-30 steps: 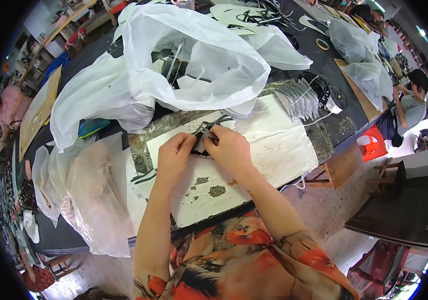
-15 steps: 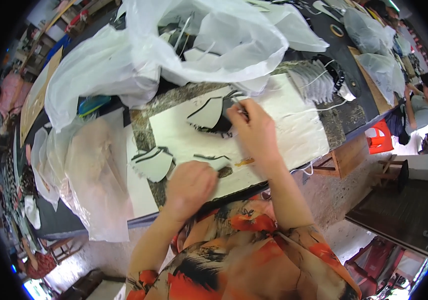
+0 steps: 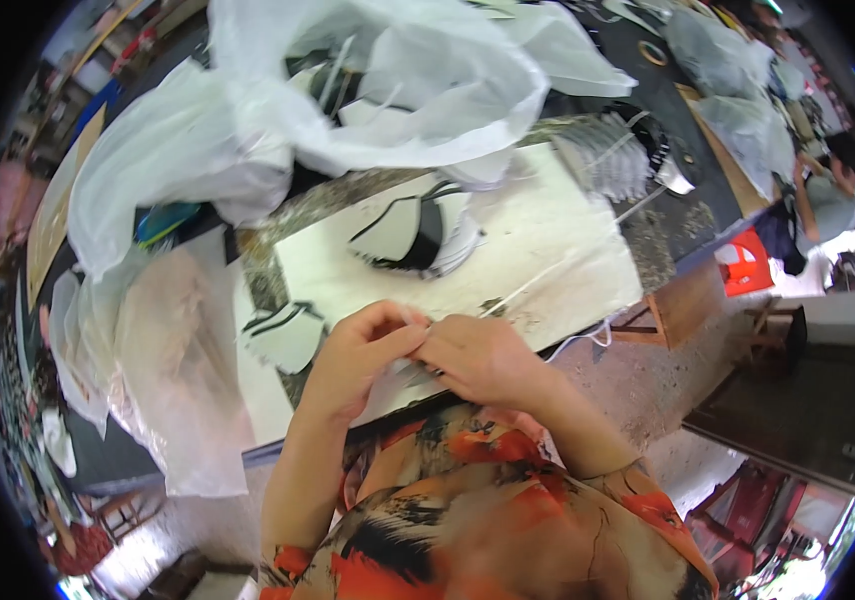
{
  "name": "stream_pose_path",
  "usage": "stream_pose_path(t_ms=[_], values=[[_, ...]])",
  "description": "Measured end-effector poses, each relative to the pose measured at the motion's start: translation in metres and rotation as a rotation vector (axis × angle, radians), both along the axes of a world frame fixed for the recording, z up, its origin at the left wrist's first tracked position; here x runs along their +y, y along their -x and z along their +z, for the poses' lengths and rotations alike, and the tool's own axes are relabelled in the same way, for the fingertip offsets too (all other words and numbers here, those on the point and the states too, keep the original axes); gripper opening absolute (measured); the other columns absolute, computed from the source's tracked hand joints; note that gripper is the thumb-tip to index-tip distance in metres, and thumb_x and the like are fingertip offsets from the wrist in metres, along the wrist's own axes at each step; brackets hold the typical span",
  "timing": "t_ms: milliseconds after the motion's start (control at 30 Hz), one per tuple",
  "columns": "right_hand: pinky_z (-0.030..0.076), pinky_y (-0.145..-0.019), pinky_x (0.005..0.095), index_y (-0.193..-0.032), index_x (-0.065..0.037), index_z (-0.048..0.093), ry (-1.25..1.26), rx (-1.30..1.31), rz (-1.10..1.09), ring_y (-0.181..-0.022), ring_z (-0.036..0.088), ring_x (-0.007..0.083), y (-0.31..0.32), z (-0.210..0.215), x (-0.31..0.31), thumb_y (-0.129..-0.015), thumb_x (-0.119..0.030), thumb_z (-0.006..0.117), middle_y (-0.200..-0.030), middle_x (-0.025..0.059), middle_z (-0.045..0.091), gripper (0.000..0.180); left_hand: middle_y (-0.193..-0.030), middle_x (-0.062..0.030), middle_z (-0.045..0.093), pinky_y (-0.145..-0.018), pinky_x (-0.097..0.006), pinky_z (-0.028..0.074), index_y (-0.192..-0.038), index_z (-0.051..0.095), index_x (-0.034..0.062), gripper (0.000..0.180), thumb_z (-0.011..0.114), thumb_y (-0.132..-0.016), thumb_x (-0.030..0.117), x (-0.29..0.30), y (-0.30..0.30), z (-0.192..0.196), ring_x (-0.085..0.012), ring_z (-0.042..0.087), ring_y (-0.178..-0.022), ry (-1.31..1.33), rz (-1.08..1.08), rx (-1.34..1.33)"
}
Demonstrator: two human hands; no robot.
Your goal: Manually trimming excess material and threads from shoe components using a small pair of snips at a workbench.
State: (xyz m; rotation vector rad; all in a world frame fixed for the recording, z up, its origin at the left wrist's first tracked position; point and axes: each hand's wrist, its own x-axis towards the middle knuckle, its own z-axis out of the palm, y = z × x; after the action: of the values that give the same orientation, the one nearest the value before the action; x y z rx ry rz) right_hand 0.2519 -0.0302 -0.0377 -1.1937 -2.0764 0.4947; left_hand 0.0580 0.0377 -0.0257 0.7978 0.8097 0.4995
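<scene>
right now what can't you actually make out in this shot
- Head view: what the left hand and right hand pinch together; the fingers cover it.
- Head view: the thin white cord beyond the fingers; too fine to trace its end.
- Head view: contents of the big white plastic bag; its folds hide them.
- Head view: the stack of black and white cut pieces; the count is unclear, they overlap.
- Head view: the workbench's far end; fisheye rim blurs it.

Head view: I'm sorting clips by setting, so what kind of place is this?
Probably a small assembly workshop: cut grey-and-black pieces on a white work board, big clear plastic bags, and another person along the bench.
</scene>
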Motion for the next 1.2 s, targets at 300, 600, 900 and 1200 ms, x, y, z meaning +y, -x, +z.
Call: stream_pose_path(t_ms=[300,600,900,1200], values=[[0.056,-0.075,0.0379,-0.112,-0.007,0.064,0.253,0.295,-0.005,-0.088,0.068,0.0316,-0.003,0.007,-0.005,-0.084,-0.006,0.071,-0.098,0.0112,0.068,0.028,-0.094,-0.0026,0.070,-0.082,-0.026,0.049,-0.101,0.069,0.0025,0.012,0.075,-0.094,0.011,-0.015,0.008,-0.011,-0.0104,0.062,-0.087,0.015,0.133,0.001],[0.051,-0.076,0.0271,-0.103,0.000,0.069,0.808,0.677,-0.137,-0.083,0.063,0.0105,0.002,0.015,-0.011,-0.093,-0.011,0.074,-0.091,0.0071,0.070,0.016,-0.095,-0.0012,0.069,-0.078,-0.022,0.046,-0.096,0.071,0.0021,0.006,0.075,-0.092,0.003,-0.039,0.016,0.005,-0.0084,0.060,-0.085,-0.235,0.187,0.140],[0.049,-0.073,0.0338,-0.100,-0.004,0.068,0.481,0.421,-0.116,-0.083,0.062,0.0264,0.008,0.010,-0.013,-0.086,-0.006,0.075,-0.091,0.0106,0.064,0.016,-0.095,-0.0055,0.070,-0.077,-0.026,0.048,-0.098,0.074,0.0006,0.011,0.072,-0.095,0.011,-0.044,0.033,-0.001,-0.0141,0.063,-0.086,-0.531,0.086,0.386],[0.051,-0.076,0.0344,-0.101,-0.002,0.066,0.526,0.421,-0.060,-0.084,0.063,0.0275,0.016,0.012,-0.018,-0.089,-0.007,0.074,-0.092,0.0103,0.065,0.016,-0.108,-0.0067,0.068,-0.088,-0.036,0.047,-0.111,0.073,0.0062,0.022,0.073,-0.091,0.014,-0.046,0.040,-0.012,-0.0229,0.062,-0.102,-1.017,0.061,0.632]])
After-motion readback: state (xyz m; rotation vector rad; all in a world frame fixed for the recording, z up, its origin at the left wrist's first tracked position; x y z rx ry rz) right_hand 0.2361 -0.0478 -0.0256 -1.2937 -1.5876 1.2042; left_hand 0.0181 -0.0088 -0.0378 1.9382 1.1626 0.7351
